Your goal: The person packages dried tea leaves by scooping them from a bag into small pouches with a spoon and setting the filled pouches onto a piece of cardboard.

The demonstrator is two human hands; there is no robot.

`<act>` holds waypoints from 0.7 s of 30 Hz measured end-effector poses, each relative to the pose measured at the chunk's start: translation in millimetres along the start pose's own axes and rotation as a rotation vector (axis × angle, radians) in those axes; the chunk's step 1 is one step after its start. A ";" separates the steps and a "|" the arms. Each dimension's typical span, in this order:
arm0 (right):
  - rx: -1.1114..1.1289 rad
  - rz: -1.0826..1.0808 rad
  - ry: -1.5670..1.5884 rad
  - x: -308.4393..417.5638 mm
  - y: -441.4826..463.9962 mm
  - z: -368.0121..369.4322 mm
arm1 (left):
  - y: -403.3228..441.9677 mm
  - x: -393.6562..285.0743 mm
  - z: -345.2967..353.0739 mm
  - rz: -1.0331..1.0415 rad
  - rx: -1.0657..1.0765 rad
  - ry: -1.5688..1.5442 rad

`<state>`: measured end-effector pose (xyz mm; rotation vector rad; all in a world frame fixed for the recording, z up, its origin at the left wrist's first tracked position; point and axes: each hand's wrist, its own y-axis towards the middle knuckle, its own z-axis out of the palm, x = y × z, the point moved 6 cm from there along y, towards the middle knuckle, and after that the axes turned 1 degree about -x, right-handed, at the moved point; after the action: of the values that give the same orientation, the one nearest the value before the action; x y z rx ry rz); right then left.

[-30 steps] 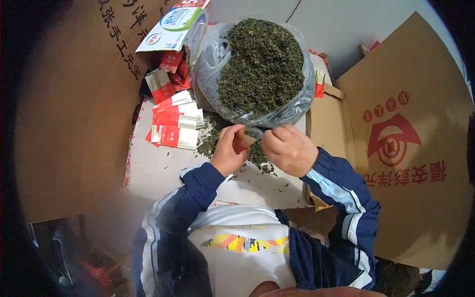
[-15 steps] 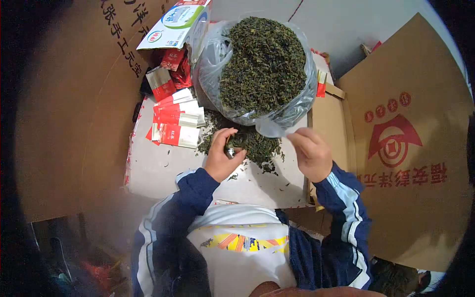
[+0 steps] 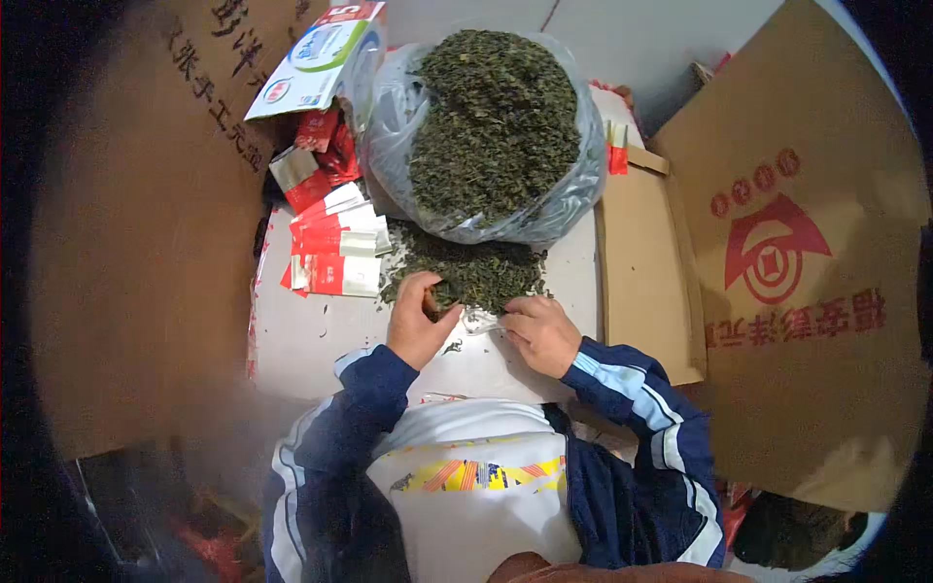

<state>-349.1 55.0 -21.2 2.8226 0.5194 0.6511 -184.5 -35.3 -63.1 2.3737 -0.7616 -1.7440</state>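
My left hand (image 3: pixel 420 321) is curled at the left end of a loose heap of dark tea leaves (image 3: pixel 496 277) on the table. Between its thumb and fingers is a small foil packet (image 3: pixel 431 302), mostly hidden. Low at the heap's front edge, my right hand (image 3: pixel 542 333) pinches a clear plastic scoop (image 3: pixel 478 321); its outline is hard to make out. Behind the heap stands a large clear plastic bag (image 3: pixel 384 146), heaped with tea leaves (image 3: pixel 496 126).
Red and white packets (image 3: pixel 340 275) lie overlapped on the white table (image 3: pixel 321 340) at left. Behind them stands a milk carton box (image 3: pixel 316 58) with red packets inside. Cardboard panels flank both sides, the left one (image 3: pixel 146 243) and the printed right one (image 3: pixel 777 330).
My right hand has moved down and left with the scoop, from beside the bag to the front edge of the heap. The left hand stays near the same spot.
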 end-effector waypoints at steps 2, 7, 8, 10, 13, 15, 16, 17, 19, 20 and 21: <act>-0.063 0.036 0.044 0.3 0.7 -2.0 | -1.3 4.1 3.8 -0.009 0.016 -0.020; -0.084 0.267 0.264 12.7 7.4 1.9 | -10.8 8.9 18.2 -0.034 0.047 -0.113; -0.092 0.271 0.264 17.3 10.4 1.7 | -10.5 6.0 21.0 -0.028 0.051 -0.147; -0.100 0.326 0.342 22.4 15.4 3.1 | -9.5 -5.6 28.6 -0.116 0.093 -0.329; -0.162 0.312 0.353 21.7 16.7 2.1 | -5.6 -24.4 36.6 -0.303 0.175 -0.689; -0.258 0.231 0.296 21.0 15.5 -2.8 | -1.6 -33.8 39.2 -0.268 0.238 -0.558; -0.266 0.235 0.295 19.4 14.8 -2.7 | -0.3 -38.7 40.6 -0.251 0.269 -0.493; -0.295 0.231 0.300 18.2 14.1 -4.0 | 0.8 -44.6 40.9 -0.248 0.278 -0.492; -0.353 0.222 0.311 15.9 12.7 -7.8 | 1.5 -55.5 42.0 -0.262 0.304 -0.404; -0.358 0.224 0.310 15.9 13.6 -13.5 | 1.6 -57.9 43.3 -0.268 0.315 -0.360; -0.283 0.261 0.356 15.4 16.0 -17.9 | 1.4 -58.1 45.6 -0.265 0.320 -0.359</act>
<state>-339.6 48.1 4.8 2.5344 0.0939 1.1878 -239.6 -1.0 -27.7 2.4825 -0.8562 -2.3641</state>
